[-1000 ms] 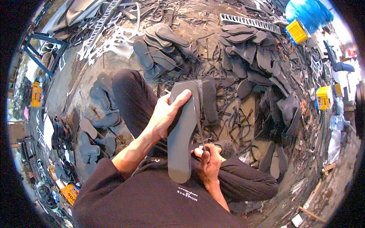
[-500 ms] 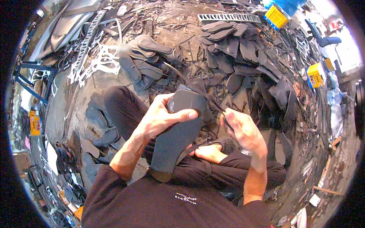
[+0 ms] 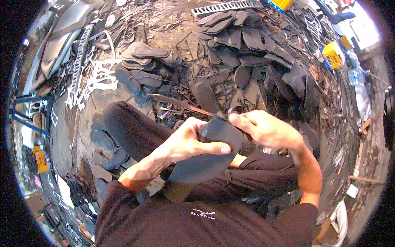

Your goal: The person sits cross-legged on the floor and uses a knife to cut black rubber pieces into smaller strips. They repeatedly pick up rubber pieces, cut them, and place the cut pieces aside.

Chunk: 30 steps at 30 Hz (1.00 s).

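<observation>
My left hand grips a dark shoe sole, thumb across its upper face and the fingers behind it. The sole slants from the front of my shirt up toward the right. My right hand is closed at the sole's far end, on what looks like a long, narrow knife. Its thin blade reaches out to the left past the sole's far edge and catches a reddish shine. A small dark curl shows by my right fingers; I cannot make out whether it is handle or trimming.
A big heap of dark soles lies ahead to the right, a smaller pile ahead to the left. White cut-out scraps and dark offcuts litter the ground. A yellow box stands at right. My crossed legs are below.
The sole has tilted further to the right. My right hand has come in against its far end, and the knife now lies flatter, pointing left across the sole's far edge.
</observation>
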Available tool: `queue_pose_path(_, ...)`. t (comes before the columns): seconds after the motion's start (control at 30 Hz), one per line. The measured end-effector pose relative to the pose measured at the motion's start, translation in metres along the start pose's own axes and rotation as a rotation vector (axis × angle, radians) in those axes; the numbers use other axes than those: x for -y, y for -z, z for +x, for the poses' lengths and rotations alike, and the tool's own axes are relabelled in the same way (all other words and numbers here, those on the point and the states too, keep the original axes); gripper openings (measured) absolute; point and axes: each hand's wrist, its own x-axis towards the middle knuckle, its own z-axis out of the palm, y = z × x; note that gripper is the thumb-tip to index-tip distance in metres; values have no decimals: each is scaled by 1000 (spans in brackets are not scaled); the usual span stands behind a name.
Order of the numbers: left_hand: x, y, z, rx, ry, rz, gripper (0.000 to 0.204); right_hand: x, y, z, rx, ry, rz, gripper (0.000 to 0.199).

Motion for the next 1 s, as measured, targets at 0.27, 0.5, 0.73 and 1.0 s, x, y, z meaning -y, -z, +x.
queue_pose_path(0.27,4,33,2,-686,-351,254,28,-48,4,28,-211,-3,376,68)
queue_pose_path(0.5,56,77,2,-1171,-591,-511,42,-63,-80,50,-273,23,637,65)
queue_pose_path(0.73,66,48,-3,-1060,-597,-880,44,-13,-153,57,-453,224,192,53)
queue_pose_path(1.0,82,38,-27,-1022,-495,-830,37,0,-152,69,-362,202,223,50)
